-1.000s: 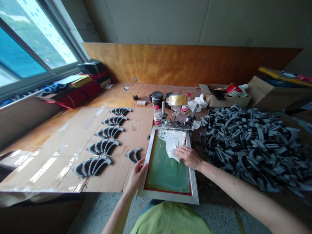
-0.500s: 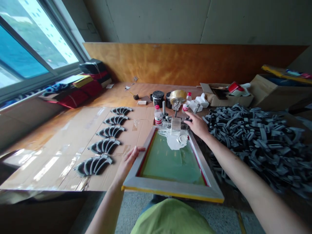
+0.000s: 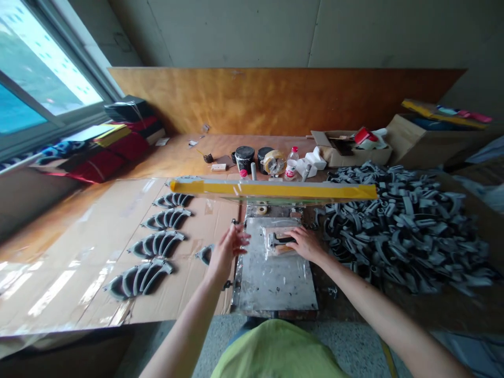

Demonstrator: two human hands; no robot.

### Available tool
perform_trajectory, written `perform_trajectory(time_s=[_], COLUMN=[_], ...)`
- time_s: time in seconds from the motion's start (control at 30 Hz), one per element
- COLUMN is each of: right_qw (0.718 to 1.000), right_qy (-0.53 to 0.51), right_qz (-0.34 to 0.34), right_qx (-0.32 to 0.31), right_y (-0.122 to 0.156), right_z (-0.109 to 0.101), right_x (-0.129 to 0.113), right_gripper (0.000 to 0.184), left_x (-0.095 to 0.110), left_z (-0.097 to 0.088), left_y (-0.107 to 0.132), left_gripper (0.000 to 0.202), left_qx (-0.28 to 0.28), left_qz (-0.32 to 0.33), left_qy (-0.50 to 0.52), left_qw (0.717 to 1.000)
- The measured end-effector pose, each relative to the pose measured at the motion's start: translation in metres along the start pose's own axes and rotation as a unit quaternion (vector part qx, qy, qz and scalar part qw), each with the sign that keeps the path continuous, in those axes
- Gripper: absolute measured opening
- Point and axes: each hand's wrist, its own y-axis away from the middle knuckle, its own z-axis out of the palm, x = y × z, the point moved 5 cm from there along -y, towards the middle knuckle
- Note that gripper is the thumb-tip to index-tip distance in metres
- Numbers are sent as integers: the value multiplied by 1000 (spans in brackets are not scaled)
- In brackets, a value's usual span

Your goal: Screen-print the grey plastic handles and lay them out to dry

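A silver screen frame (image 3: 273, 190) is raised above the bench, seen edge-on, with yellow tape along its edge. Below it lies a paint-stained printing base plate (image 3: 275, 294) under clear plastic. My right hand (image 3: 307, 245) is on the plate, its fingers closed on a dark grey moulded part (image 3: 277, 241). That part is partly covered by a tan strip and plastic. My left hand (image 3: 230, 248) is in the air, fingers spread and holding nothing, near the plate's left edge. A single grey arched part (image 3: 205, 254) lies just left of that hand.
Rows of grey arched parts (image 3: 157, 244) lie on flattened cardboard (image 3: 79, 252) to the left. A large pile of grey parts (image 3: 401, 226) fills the right. Black ink jars (image 3: 244, 157), a tape roll (image 3: 274, 163), a bottle (image 3: 292, 163) and a cardboard box (image 3: 350, 149) stand behind.
The screen frame has swung up from lying flat to edge-on, exposing the base plate. My right hand has moved from the frame's far side down onto the part, and my left hand has let go of the frame.
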Motion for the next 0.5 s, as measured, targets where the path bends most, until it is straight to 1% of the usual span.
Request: perform_trajectory(time_s=[0.03, 0.07, 0.1, 0.13, 0.17, 0.23, 0.27, 0.3, 0.33, 0.37, 0.4, 0.43, 0.47, 0.5], right_qw=[1000, 999, 999, 998, 997, 990, 983, 978, 977, 983, 992, 997, 993, 979], right_qy=[21, 35, 44, 48, 50, 41, 28, 14, 5, 8, 24, 62, 112, 163], right_qz=[-7, -11, -15, -28, -53, -136, -180, -209, -211, -181, -123, -38, 46, 120], right_qx=[-7, -5, 4, 14, 21, 21, 16, 12, 11, 12, 15, 14, 1, -20], right_y=[1, 3, 6, 10, 15, 25, 30, 35, 37, 39, 40, 43, 49, 57], right_z=[-3, -7, -11, -13, -15, -12, -11, -12, -14, -20, -28, -37, -48, -58], right_x=[-8, -18, -31, -47, -66, -102, -114, -116, -109, -90, -62, -26, 13, 49], right_gripper=[24, 16, 11, 9, 9, 11, 14, 16, 20, 24, 28, 33, 36, 36], left_x=[-29, -54, -74, -90, -101, -111, -113, -114, -115, -117, -119, -122, -126, -130], left_z=[7, 14, 21, 28, 34, 39, 35, 26, 9, -13, -40, -73, -105, -134], left_y=[8, 17, 26, 34, 39, 43, 40, 36, 30, 24, 17, 11, 6, 2], left_gripper=[63, 66, 68, 68, 67, 59, 53, 47, 42, 39, 38, 39, 41, 41], left_qx=[-52, -84, -105, -115, -115, -99, -84, -65, -36, 1, 42, 108, 161, 193], left_qz=[-75, -131, -173, -202, -219, -229, -228, -226, -223, -223, -218, -219, -225, -225], left_qy=[-28, -39, -34, -16, 11, 62, 75, 75, 65, 45, 20, -15, -50, -85], left_qw=[995, 987, 979, 972, 969, 967, 967, 969, 972, 974, 975, 969, 960, 951])
